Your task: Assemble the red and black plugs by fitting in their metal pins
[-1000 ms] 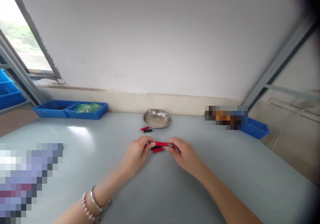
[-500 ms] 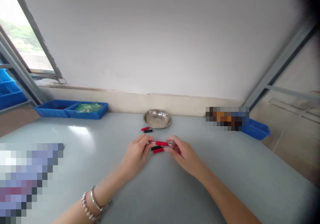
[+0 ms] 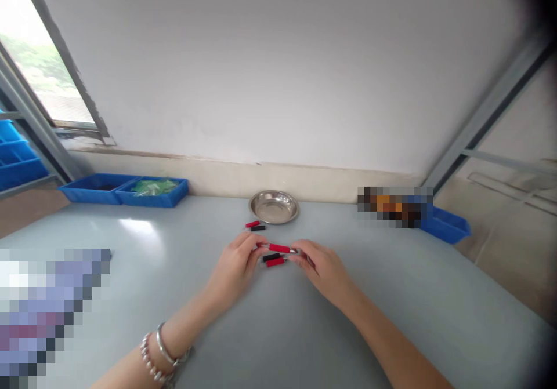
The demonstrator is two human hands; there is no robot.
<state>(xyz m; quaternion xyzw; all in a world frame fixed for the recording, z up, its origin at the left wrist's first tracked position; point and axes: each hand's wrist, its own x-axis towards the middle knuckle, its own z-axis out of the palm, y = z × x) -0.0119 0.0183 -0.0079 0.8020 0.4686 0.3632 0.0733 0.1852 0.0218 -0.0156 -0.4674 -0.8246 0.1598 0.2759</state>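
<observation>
A slim red pen point(image 3: 279, 248) with silvery ends is held level above the table, between my two hands. My left hand point(image 3: 237, 258) is closed in a pinch around its left end. At the other end, the fingertips of my right hand point(image 3: 321, 263) are closed about the pen's tip, which they partly hide. Just under the held pen, a black pen-like piece point(image 3: 271, 257) and a red pen-like piece point(image 3: 275, 262) lie side by side on the table. Farther back are a short red piece point(image 3: 252, 224) and a short black piece point(image 3: 258, 228).
A round steel dish point(image 3: 274, 207) stands by the wall behind the pieces. Blue bins point(image 3: 150, 199) are at the back left, one holding a green plastic bag point(image 3: 155, 186). Another blue bin point(image 3: 446, 225) is at the right edge, beside a blurred-out patch. The table point(image 3: 270, 331) is grey.
The held pen has shifted slightly left and its right end tilts a little lower. My right fingers have closed in more around its tip.
</observation>
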